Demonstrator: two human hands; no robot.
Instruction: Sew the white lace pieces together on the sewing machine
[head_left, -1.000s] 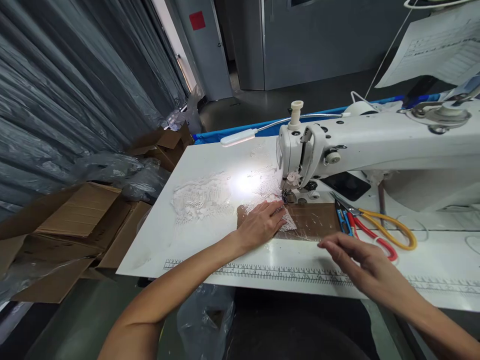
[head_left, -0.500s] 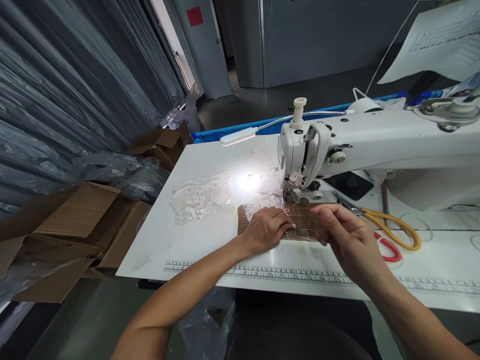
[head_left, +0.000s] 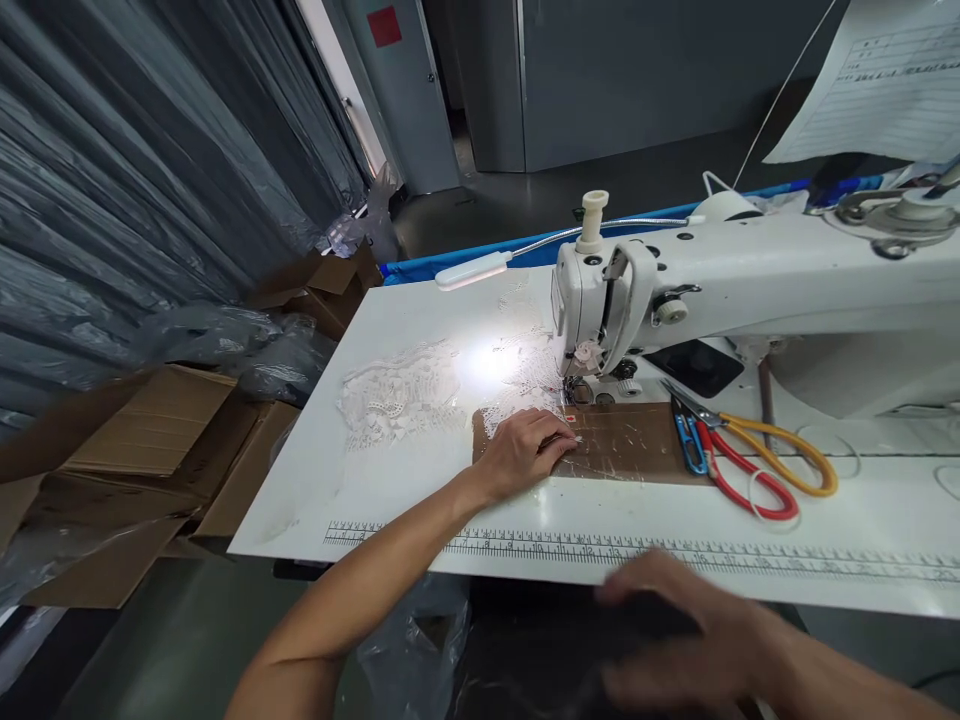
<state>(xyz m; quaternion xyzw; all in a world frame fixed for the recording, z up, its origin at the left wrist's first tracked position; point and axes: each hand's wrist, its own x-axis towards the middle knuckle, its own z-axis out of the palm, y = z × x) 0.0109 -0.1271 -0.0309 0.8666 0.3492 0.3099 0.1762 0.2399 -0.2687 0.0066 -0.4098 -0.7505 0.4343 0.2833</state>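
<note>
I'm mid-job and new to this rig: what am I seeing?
One camera, worn on the head, looks forward and down. No robot here, only a bare left hand and right hand. The big white thing is a sewing machine, with a lamp beside it lighting the table. White lace lies left of the machine; scissors and a blue tool lie on the right. The left hand is at the lace, its grip hidden; the right hand, blurred, is open at the table's near edge.

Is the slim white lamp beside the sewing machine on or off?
On: the lamp's underside edge glows, and a bright patch of light shows on the white tabletop below it.
</note>
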